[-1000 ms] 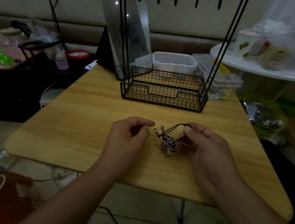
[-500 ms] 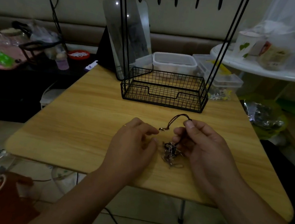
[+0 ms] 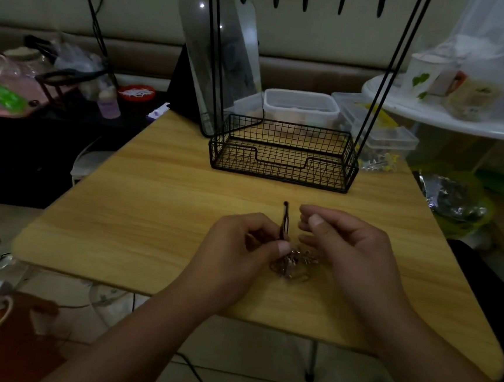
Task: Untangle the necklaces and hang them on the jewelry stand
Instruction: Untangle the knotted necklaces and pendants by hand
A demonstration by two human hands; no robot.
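The fingers of the left hand (image 3: 233, 250) are pinched together on a dark cord loop (image 3: 284, 221), thumb pressed against the forefinger, so that the loop stands up from the grip in a narrow upright strand. The fingers of the right hand (image 3: 352, 254) are curled loosely with the thumb up and the tips just beside the cord; whether they have hold of anything cannot be told, since the view is dim and the strands are thin. Between and just below the two hands lies the tangle of necklaces (image 3: 294, 263), a small knot of silvery chain and links resting on the wooden tabletop (image 3: 151, 212) near its front edge. The cord runs down into this knot. Both forearms reach in from the bottom of the view. Further back on the tabletop stands the jewelry stand (image 3: 281, 158), a black wire basket with thin black uprights rising out of view and a row of hooks at the top; nothing hangs on the hooks that show. Behind the stand are clear plastic boxes (image 3: 300, 106) and a leaning mirror (image 3: 226, 57).
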